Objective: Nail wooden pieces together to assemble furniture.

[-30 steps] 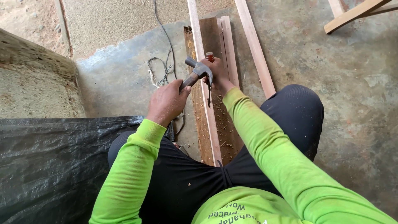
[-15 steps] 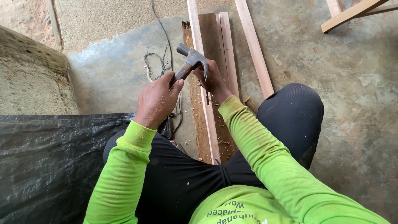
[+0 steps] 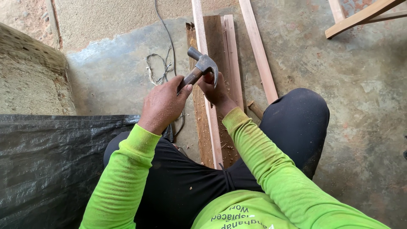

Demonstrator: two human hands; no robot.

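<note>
**Hammer lifted over the strip**

Hammer (image 3: pixel 202 67) has risen since a second ago — your left hand (image 3: pixel 163 105), fingers wrapped on its handle, holds the head raised above the pale wood strip (image 3: pixel 210 118). Your right hand (image 3: pixel 217 91) pinches closed on that strip lying on the floor (image 3: pixel 360 106) — likely mid-swing.

No packages, signs or screens anywhere around the grip on the hammer (image 3: pixel 202 68); only pale printed lettering on the lime-green shirt (image 3: pixel 237 212), well below both hands.
</note>
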